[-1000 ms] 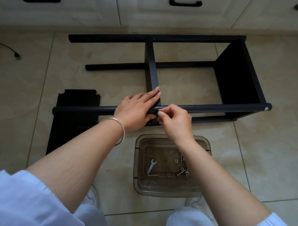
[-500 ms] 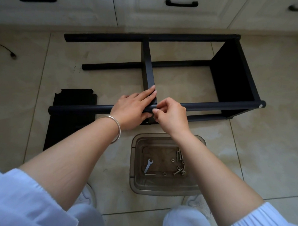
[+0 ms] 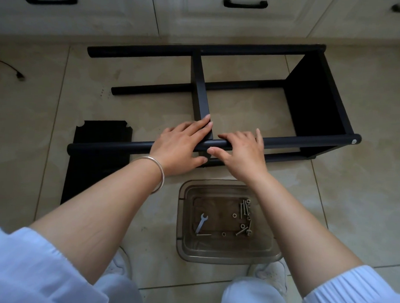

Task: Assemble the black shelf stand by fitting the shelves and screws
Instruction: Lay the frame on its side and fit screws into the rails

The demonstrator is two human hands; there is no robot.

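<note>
Since a second ago the right hand (image 3: 241, 150) has given up its fingertip pinch at the joint and now lies spread over the front pole (image 3: 297, 141), fingers nearly straight and draped across it, thumb below; that grip clasps nothing tightly. The left hand (image 3: 181, 146) has stayed put, flat over the same pole with its fingers reaching along the middle shelf (image 3: 200, 90), pressing rather than gripping.

The black shelf stand (image 3: 318, 98) lies on its side on the tiled floor, poles running left to right, so the pole's long axis crosses under both hands. The joint where shelf meets pole sits between the hands, about equally near each. A spare shelf panel (image 3: 99, 157) lies flat to the left. The clear tray (image 3: 227, 256) of screws (image 3: 244, 208) and a small spanner (image 3: 201, 222) sits just below the right wrist, so that hand is likely nearer for the next screw.

No brand, label or writing can be read.
</note>
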